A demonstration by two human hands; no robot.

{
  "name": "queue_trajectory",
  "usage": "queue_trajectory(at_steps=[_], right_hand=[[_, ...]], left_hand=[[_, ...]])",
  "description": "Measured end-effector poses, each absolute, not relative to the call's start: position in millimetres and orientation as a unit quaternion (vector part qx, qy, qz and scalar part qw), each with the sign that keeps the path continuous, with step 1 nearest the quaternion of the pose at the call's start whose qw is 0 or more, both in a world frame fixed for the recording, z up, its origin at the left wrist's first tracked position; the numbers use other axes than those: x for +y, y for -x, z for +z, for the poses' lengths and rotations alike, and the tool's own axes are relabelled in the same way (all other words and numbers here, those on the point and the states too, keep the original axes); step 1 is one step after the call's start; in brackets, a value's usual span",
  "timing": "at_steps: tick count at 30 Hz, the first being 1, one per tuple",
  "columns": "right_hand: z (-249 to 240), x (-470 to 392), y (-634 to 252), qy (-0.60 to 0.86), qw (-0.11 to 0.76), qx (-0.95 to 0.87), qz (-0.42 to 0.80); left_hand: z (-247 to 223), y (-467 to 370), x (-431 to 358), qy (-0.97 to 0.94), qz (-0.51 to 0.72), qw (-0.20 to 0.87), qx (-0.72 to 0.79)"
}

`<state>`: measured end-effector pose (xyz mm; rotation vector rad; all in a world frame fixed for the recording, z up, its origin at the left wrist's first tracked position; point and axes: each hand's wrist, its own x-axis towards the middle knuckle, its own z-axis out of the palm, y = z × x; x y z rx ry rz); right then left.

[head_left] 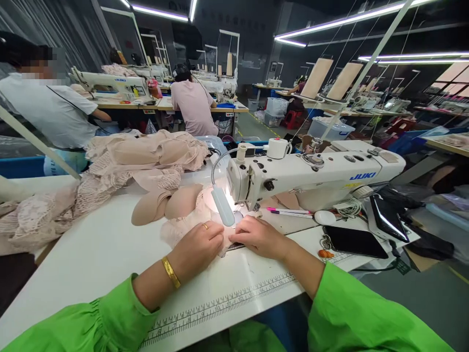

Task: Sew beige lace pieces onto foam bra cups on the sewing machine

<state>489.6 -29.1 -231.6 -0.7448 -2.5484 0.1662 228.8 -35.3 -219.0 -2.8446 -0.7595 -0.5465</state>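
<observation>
A beige bra (183, 201) with moulded cups and a sheer lace edge lies on the white sewing table, reaching under the head of the sewing machine (318, 171). My left hand (201, 239), fingers bent together, pinches the lace in front of the needle area. Close beside it on the right, my right hand (258, 237) has its fingers curled and pressed down at the same fabric. A small lamp (223, 208) on a bendy neck lights the spot and hides part of it. The needle and presser foot are mostly hidden behind lamp and hand.
A heap of beige lace bras (154, 151) sits at the back left. Right of my hands lie pens (289, 212), a black phone (355, 242), a small orange object (326, 253) and a white dish (325, 217). Co-workers sit at machines beyond.
</observation>
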Motion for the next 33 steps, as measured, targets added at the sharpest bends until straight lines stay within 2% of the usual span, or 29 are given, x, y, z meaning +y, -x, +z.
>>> queue_trajectory(at_steps=[18, 24, 33], right_hand=[[-218.0, -30.7, -498.5, 0.257, 0.226, -0.933, 0.107], [-218.1, -31.1, -497.6, 0.287, 0.211, -0.931, 0.085], [-231.7, -27.0, -494.2, 0.33, 0.228, -0.912, 0.082]], left_hand=[[-221.9, -241.3, -31.7, 0.949, -0.183, 0.057, -0.248], [-226.3, -241.1, -29.4, 0.952, -0.219, 0.043, -0.21], [-241.0, -242.2, -16.0, 0.941, -0.227, 0.043, -0.247]])
